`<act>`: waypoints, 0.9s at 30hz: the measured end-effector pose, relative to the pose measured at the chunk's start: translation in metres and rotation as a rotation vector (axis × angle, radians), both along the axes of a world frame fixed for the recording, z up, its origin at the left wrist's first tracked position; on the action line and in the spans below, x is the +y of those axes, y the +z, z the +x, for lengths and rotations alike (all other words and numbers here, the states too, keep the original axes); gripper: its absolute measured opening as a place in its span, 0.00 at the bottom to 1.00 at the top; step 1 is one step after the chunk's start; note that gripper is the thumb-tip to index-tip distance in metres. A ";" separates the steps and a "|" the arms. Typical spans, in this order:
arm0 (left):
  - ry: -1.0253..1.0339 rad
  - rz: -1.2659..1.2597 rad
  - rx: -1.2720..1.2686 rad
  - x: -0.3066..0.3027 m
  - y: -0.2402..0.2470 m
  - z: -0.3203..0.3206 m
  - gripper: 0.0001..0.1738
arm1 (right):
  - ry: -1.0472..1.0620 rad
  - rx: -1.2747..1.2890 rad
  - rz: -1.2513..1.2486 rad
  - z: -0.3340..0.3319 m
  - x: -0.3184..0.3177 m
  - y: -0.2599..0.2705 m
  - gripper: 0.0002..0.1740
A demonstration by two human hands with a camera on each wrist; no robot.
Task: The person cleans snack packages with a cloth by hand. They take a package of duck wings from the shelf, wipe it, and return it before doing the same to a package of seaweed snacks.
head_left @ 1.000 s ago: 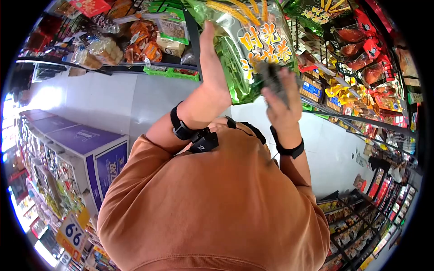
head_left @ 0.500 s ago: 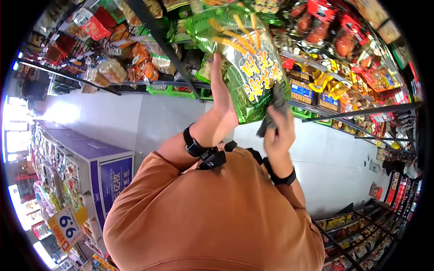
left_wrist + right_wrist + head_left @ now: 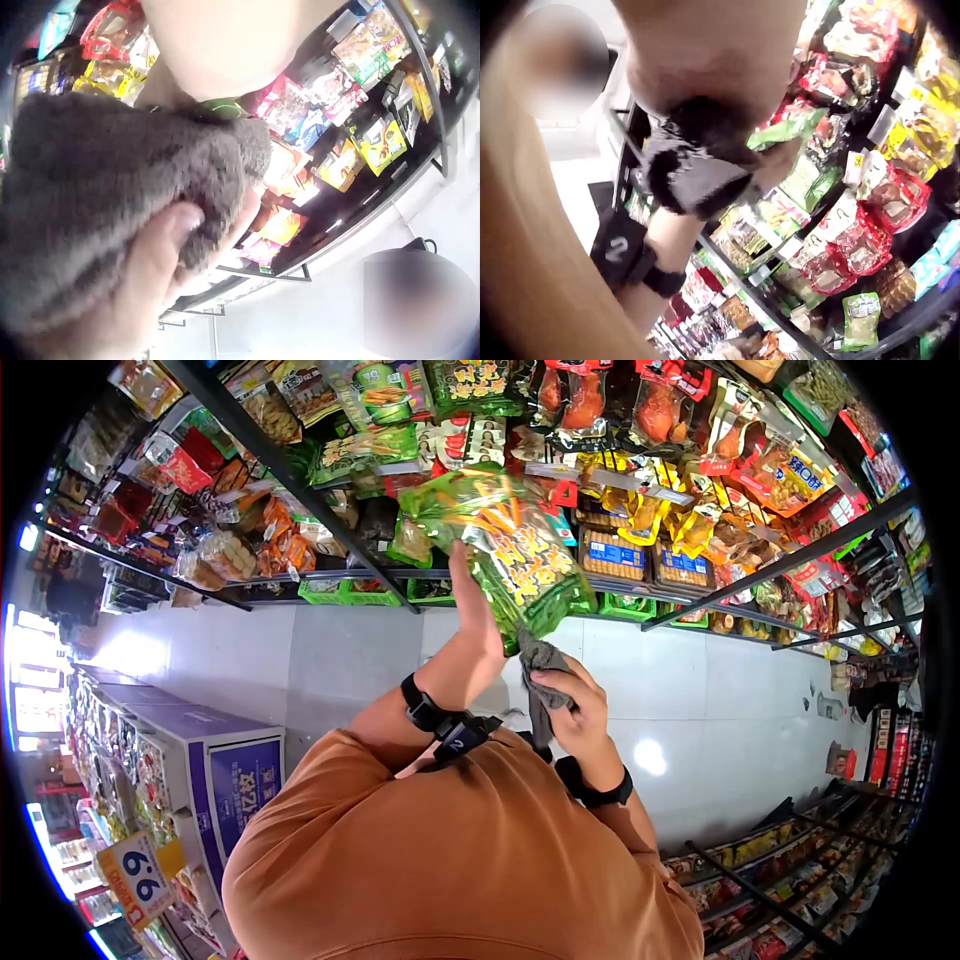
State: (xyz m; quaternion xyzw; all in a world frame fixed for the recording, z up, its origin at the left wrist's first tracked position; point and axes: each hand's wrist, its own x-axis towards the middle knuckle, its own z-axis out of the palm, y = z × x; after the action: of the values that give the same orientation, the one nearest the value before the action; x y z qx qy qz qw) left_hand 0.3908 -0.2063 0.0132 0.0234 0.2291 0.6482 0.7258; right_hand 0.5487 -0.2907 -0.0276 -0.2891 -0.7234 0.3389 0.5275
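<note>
A large green snack bag (image 3: 515,560) with orange lettering is held up in front of the body in the head view. My left hand (image 3: 474,600) grips its left side, thumb up along the edge; the other fingers are hidden behind the bag. A grey cloth (image 3: 543,672) is bunched in my right hand (image 3: 580,710), fingers curled round it, at the bag's lower corner. The left wrist view shows the cloth (image 3: 127,180) close up with the right hand's fingers (image 3: 154,251) on it. In the right wrist view the cloth (image 3: 697,165) looks dark.
Shelves of packaged snacks (image 3: 640,490) run across the front, with black rails (image 3: 290,480) and green baskets (image 3: 365,597) at the lower edge. A purple and white display stand (image 3: 235,760) is at the left. More racks (image 3: 790,870) stand at the lower right. Pale floor (image 3: 660,690) lies between.
The bag and both hands have come lower and nearer the body. The right hand with the cloth has moved from the bag's right side down to its lower corner.
</note>
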 end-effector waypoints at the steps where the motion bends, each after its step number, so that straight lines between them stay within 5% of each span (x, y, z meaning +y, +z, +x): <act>1: 0.054 0.052 -0.039 0.000 0.002 0.002 0.41 | 0.046 0.026 -0.072 0.010 0.001 0.000 0.23; 2: 0.056 0.086 -0.003 -0.001 0.005 0.001 0.40 | 0.094 0.053 -0.145 0.015 0.001 0.001 0.22; 6: 0.000 0.130 0.317 -0.008 0.002 0.009 0.41 | -0.453 0.205 -0.365 0.023 0.016 0.010 0.18; 9: -0.170 0.519 0.816 -0.021 -0.036 0.010 0.40 | -0.189 0.436 -0.540 0.016 0.030 0.020 0.21; 11: -0.105 0.894 1.169 -0.022 -0.033 0.013 0.46 | -0.120 0.276 -0.443 0.003 0.032 0.019 0.31; 14: -0.170 0.779 1.436 -0.021 -0.039 -0.004 0.45 | 0.041 0.325 -0.486 -0.019 0.042 0.014 0.49; 16: -0.234 0.730 1.411 -0.021 -0.036 -0.021 0.44 | 0.122 0.384 -0.553 -0.031 0.047 0.009 0.46; 20: -0.472 0.755 1.484 -0.015 -0.007 -0.070 0.39 | -0.078 0.403 -0.676 -0.054 0.058 0.011 0.26; 22: -0.399 0.825 1.663 0.004 -0.014 -0.104 0.34 | -0.062 0.430 -0.700 -0.061 0.069 0.004 0.26; 24: -0.087 0.674 1.735 0.017 -0.020 -0.129 0.36 | 0.016 0.482 -0.796 -0.067 0.077 0.008 0.27; 26: -0.029 0.411 1.412 0.028 -0.016 -0.156 0.41 | 0.039 0.471 -0.847 -0.086 0.082 0.036 0.27; 27: -0.204 0.386 0.942 0.029 0.000 -0.169 0.43 | 0.130 0.406 -0.826 -0.093 0.088 0.037 0.26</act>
State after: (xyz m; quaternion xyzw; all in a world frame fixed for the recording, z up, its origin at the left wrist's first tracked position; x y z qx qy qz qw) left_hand 0.2215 -0.1776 0.0134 0.4682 0.4039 0.5238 0.5858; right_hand 0.4560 -0.2029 0.0095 -0.3567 -0.4267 0.6808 0.4767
